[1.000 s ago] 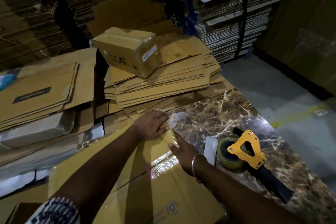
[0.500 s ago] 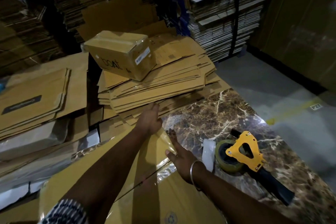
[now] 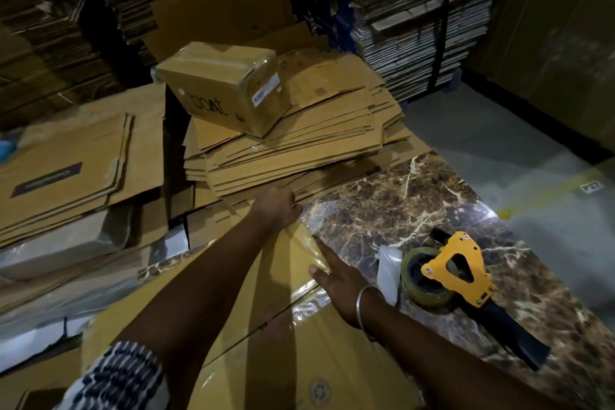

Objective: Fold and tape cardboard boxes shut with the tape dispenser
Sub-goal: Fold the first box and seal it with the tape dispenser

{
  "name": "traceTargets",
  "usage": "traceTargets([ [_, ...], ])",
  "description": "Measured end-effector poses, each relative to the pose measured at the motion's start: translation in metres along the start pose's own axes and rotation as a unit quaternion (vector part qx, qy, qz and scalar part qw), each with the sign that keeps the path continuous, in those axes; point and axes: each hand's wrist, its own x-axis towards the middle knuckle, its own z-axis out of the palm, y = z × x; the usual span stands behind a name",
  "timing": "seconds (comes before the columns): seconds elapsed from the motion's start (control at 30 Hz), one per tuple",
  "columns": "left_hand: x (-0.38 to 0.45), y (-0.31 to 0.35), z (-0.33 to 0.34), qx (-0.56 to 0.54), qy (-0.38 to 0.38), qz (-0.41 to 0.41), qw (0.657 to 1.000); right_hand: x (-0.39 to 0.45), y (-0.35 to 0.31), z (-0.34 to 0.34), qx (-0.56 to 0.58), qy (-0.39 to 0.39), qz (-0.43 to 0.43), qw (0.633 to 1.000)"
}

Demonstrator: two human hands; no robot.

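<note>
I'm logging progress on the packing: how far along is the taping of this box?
Done: clear tape already lies along the seam of the large brown cardboard box. In hand: left hand grips its far end, right hand presses the tape flat. The yellow tape dispenser rests unused on the marble table. Left: flat brown cartons remain stacked.

A packing warehouse: strapped cardboard stacks, flattened cartons, marked concrete floor.
</note>
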Motion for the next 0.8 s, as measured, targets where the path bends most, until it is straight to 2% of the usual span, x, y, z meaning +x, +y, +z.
traceTargets([
  [0.13, 0.003, 0.022, -0.016, 0.147, -0.068, 0.066, 0.985, 0.001, 0.002, 0.0, -0.005, 0.008, 0.002, 1.0],
  [0.23, 0.0, 0.046, -0.011, 0.228, -0.11, 0.02, 0.967, 0.002, 0.002, 0.001, 0.013, 0.002, 0.001, 1.0],
  [0.33, -0.003, 0.059, 0.005, 0.246, -0.133, -0.034, 0.959, 0.002, -0.002, 0.0, 0.032, -0.003, 0.001, 0.999],
  [0.6, -0.008, 0.068, 0.005, 0.223, -0.151, -0.013, 0.963, 0.008, 0.004, 0.003, 0.013, 0.003, -0.004, 1.0],
  [0.67, -0.007, 0.062, 0.003, 0.15, -0.121, -0.001, 0.981, 0.007, 0.002, 0.002, 0.005, 0.0, -0.012, 1.0],
  [0.73, -0.006, 0.052, 0.002, -0.003, -0.092, -0.004, 0.996, 0.005, 0.001, 0.0, 0.006, -0.001, -0.006, 1.0],
  [0.8, -0.016, 0.041, 0.005, -0.206, -0.068, -0.029, 0.976, 0.006, 0.003, 0.0, 0.015, 0.0, 0.002, 1.0],
])
